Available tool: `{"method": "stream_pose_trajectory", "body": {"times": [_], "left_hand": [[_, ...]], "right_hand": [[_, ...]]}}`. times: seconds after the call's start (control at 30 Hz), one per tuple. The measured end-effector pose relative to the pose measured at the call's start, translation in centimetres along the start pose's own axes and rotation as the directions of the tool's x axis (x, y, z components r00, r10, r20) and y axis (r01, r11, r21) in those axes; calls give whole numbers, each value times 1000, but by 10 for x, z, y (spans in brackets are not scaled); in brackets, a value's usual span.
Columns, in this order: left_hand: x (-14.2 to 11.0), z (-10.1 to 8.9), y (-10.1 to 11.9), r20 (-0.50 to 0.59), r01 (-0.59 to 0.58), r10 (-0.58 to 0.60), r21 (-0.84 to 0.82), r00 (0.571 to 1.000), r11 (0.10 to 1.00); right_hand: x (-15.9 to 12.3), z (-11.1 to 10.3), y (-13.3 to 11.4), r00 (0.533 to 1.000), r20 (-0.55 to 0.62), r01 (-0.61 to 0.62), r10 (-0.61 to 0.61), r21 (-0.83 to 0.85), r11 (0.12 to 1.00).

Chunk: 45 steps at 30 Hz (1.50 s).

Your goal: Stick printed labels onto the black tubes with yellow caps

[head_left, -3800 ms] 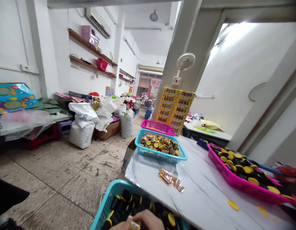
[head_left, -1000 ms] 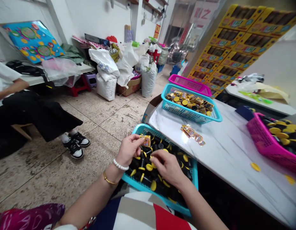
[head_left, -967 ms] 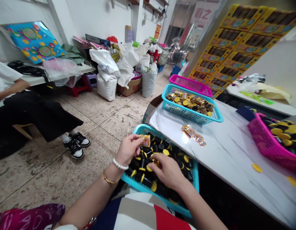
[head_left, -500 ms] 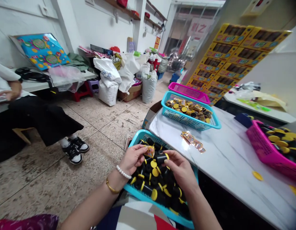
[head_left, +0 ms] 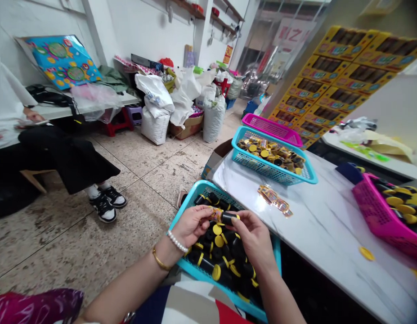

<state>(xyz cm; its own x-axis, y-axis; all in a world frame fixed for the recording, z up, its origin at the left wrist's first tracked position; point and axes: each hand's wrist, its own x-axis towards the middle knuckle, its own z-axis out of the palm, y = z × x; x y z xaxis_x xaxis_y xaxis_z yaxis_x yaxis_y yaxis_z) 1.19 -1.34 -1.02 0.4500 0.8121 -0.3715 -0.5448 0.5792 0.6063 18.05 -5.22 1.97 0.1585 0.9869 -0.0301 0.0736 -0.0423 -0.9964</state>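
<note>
Between finger and thumb, my left hand (head_left: 194, 223) pinches a small orange printed label (head_left: 216, 214). My right hand (head_left: 253, 234) grips a little black canister (head_left: 227, 218) by its yellow-capped end. The label's edge meets the canister's side or end; whether it is stuck there I cannot tell. Both hands are above a light-blue basket (head_left: 184, 204) heaped with black canisters with yellow lids. On the marble-patterned table (head_left: 316, 225) to the right lies a strip of similar labels (head_left: 275, 200).
A second blue basket (head_left: 275, 173) on the table holds labelled canisters, with a pink basket (head_left: 377, 218) of canisters at the right. A yellow lid (head_left: 366, 253) lies on the table. Yellow boxes (head_left: 329, 67) are stacked behind. A person (head_left: 56, 148) sits at the left.
The label and the canister have come together, the label now reaching the canister. The view has shifted slightly, and the seated person's hands have moved.
</note>
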Motion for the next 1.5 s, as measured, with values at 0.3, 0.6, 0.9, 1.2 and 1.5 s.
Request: {"method": "stream_pose_trajectory", "body": {"times": [0.3,0.6,0.9,1.2,1.5], "left_hand": [[-8,8,-5,-58,-175,187,165,981,971],[-14,9,5,159,-154,109,305,981,940],[-11,5,1,272,-33,-54,305,961,952],[-11,11,3,225,-353,272,581,936,734],[-7,7,1,301,-87,-3,285,954,955]], "right_hand": [[-9,11,8,973,-90,208,-212,-44,977],[-7,1,9,943,56,333,-329,-225,916],[-5,-19,4,839,279,544,-467,-465,699],[-3,-1,18,991,126,51,-36,-120,991],[9,-8,25,968,232,50,-93,186,981]]}}
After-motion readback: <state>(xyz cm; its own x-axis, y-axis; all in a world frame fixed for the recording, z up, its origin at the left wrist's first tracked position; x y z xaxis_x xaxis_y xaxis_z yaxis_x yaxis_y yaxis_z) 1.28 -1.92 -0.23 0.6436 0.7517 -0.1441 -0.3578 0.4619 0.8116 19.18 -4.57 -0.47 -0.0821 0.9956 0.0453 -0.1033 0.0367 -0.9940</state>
